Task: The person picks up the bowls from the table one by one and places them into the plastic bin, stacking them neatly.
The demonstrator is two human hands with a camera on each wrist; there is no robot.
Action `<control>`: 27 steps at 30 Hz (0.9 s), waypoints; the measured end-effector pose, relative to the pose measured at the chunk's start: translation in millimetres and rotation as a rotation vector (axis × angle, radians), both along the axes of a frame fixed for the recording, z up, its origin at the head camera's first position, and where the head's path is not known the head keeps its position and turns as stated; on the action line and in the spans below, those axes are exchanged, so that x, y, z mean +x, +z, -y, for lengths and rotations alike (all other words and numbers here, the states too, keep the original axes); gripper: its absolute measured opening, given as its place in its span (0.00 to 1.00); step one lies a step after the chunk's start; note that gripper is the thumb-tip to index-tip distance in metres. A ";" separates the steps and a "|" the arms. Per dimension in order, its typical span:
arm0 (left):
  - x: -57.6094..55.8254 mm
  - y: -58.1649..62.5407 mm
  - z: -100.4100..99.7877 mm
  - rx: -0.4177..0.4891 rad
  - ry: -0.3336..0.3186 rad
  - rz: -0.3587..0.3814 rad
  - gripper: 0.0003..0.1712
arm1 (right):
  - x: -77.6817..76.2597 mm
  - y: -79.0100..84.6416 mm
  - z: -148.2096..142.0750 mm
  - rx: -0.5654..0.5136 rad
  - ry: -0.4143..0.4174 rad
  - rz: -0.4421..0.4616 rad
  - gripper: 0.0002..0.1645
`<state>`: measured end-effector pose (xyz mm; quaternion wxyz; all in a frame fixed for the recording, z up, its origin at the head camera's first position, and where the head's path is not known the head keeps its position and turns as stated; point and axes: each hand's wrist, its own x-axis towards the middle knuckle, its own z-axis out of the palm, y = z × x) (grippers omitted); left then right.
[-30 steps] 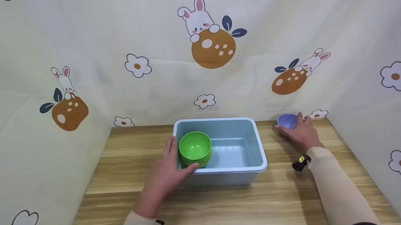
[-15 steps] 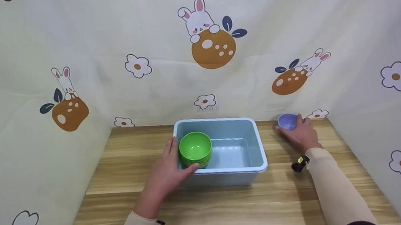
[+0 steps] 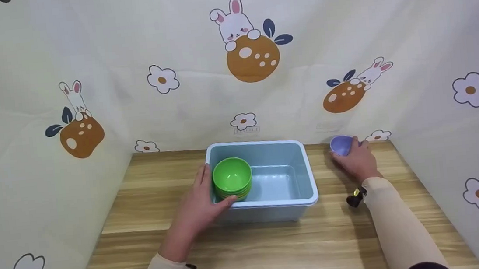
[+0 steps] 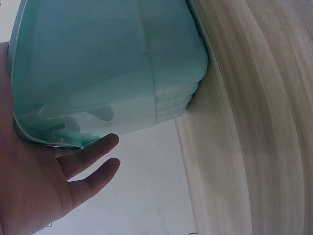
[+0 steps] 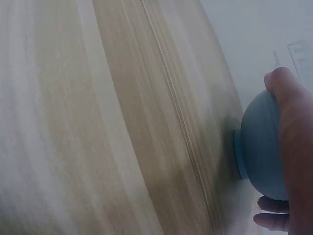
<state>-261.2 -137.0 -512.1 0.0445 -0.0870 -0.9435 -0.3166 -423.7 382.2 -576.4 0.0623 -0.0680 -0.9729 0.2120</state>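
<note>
A light blue plastic bin (image 3: 283,202) stands on the table, with a stack of green bowls (image 3: 232,174) inside at its left end. My left hand (image 3: 196,207) rests at the bin's front left corner, fingers along the outer left side and thumb lying over the front rim beside the bowls. The left wrist view shows two loosely extended fingers (image 4: 93,183) just off the bin wall (image 4: 98,63). At the back right, my right hand (image 3: 360,160) holds a small purple bowl (image 3: 340,145) by its rim. The bowl (image 5: 261,147) looks blue in the right wrist view, its foot at the table surface.
The wood-grain table (image 3: 277,254) runs back to a pale printed curtain (image 3: 201,107) on three sides. The purple bowl is close to the back curtain, apart from the bin. A black strapped device (image 3: 355,197) sits on the right wrist.
The whole head view has shifted very slightly. My right wrist has edged a little to the left, still holding the purple bowl; the left hand, bin and green bowls stay as they were.
</note>
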 end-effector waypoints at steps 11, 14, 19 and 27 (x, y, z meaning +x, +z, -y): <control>0.1 2.1 0.3 -0.001 -0.005 0.005 0.77 | 4.8 1.3 -3.7 0.001 0.091 0.051 0.76; 0.9 2.7 0.9 -0.002 -0.005 0.010 0.78 | 7.9 4.1 -3.0 0.014 0.123 0.055 0.76; 2.2 2.7 1.9 0.003 -0.009 0.025 0.81 | 12.5 8.5 -0.8 0.027 0.162 0.058 0.75; 1.2 1.0 1.7 0.000 -0.007 0.013 0.79 | 22.1 14.3 1.3 0.004 0.198 0.054 0.75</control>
